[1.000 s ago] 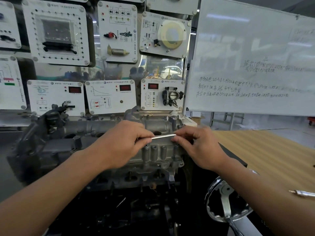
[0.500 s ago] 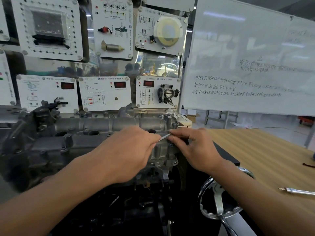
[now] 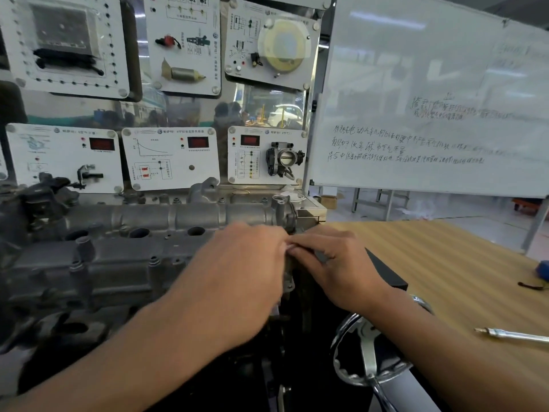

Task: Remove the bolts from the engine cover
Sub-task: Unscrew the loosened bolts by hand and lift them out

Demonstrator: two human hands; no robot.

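Observation:
The grey cast engine cover (image 3: 154,218) lies across the left and middle of the head view, with small bolt heads (image 3: 153,260) standing along its near edge. My left hand (image 3: 237,272) and my right hand (image 3: 335,263) meet fingertip to fingertip at the cover's right end. Between them they pinch a thin silver tool (image 3: 289,247); only a pale sliver of it shows. Both hands are motion-blurred, and the bolt under the fingers is hidden.
A wooden table (image 3: 445,263) lies to the right, with a silver tool (image 3: 511,336) on it and a blue object (image 3: 544,269) at its edge. A chrome handwheel (image 3: 368,352) sits below my right wrist. Training panels (image 3: 172,156) and a whiteboard (image 3: 430,99) stand behind.
My hands have closed together, so the silver tool that showed between them is now almost fully covered. The view has moved closer to the engine's right end.

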